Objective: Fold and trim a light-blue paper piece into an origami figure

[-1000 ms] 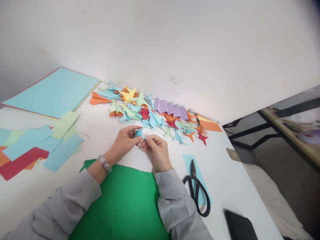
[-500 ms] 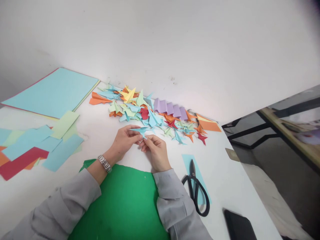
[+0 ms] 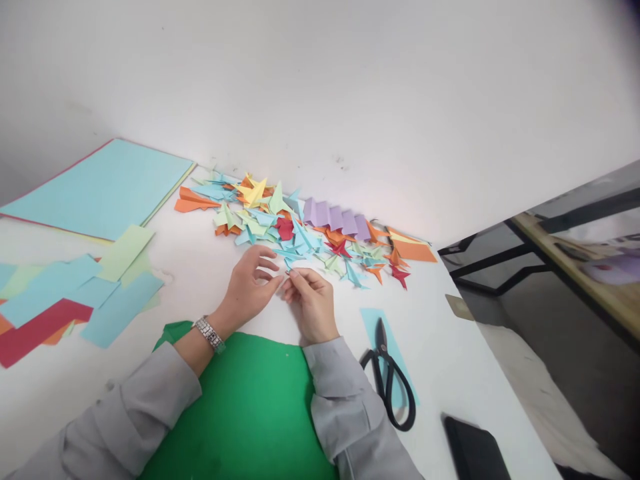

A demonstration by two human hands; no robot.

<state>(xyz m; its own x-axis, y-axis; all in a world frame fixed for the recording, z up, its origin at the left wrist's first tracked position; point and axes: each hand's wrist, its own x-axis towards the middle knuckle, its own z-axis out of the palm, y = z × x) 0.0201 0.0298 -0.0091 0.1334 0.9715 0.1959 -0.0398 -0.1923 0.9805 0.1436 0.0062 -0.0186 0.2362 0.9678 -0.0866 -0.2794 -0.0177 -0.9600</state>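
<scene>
Between the thumb and fingers of my right hand (image 3: 314, 301) is the tail of a small light-blue folded paper plane (image 3: 291, 256), its nose pointing away to the left. My left hand (image 3: 250, 285), with a metal watch (image 3: 209, 334) on the wrist, is just left of the plane, fingers apart and holding nothing. Right behind it lies a pile of folded paper planes, among them a yellow one (image 3: 253, 192), a dark red one (image 3: 285, 229) and an orange one (image 3: 193, 200). A purple accordion-folded paper (image 3: 336, 219) stands at the pile's back.
Cut paper strips, including a red one (image 3: 45, 331), lie at left, before a stack of large sheets (image 3: 107, 190). Black-handled scissors (image 3: 385, 380) rest on a blue strip (image 3: 371, 320) at right. A black phone-like object (image 3: 475, 448) is near the table's right edge. Green cloth (image 3: 240, 413) is below my arms.
My left hand has let go of the blue paper plane and its fingers have spread. My right hand still pinches the plane's tail. The view has shifted slightly.
</scene>
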